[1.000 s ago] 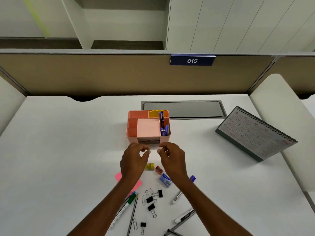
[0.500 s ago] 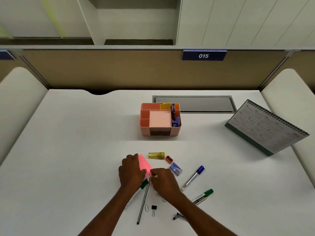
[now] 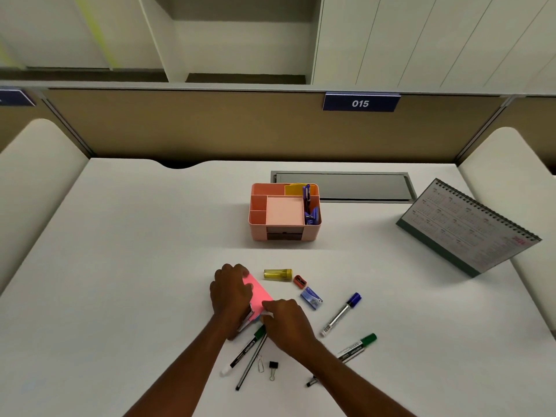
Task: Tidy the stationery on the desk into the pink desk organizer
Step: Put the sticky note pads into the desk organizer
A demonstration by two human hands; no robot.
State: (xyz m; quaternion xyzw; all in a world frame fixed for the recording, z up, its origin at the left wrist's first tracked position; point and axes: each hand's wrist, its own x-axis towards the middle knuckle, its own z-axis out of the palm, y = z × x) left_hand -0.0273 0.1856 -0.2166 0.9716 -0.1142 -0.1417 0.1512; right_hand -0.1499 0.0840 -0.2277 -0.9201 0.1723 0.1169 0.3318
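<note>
Centrally, boxy plastic organizer (image 3: 257, 232), flat pink notepad (image 3: 259, 291)

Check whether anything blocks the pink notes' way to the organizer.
Nothing visible does. The desk between the pink notes and the organizer is bare; the yellow tube lies just right of that line.

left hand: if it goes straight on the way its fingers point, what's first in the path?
From the left hand, bare white desk, then likely the front-left corner of the pink plastic desk organizer. The translucent yellow tube lies right of that line; depth is unclear.
</note>
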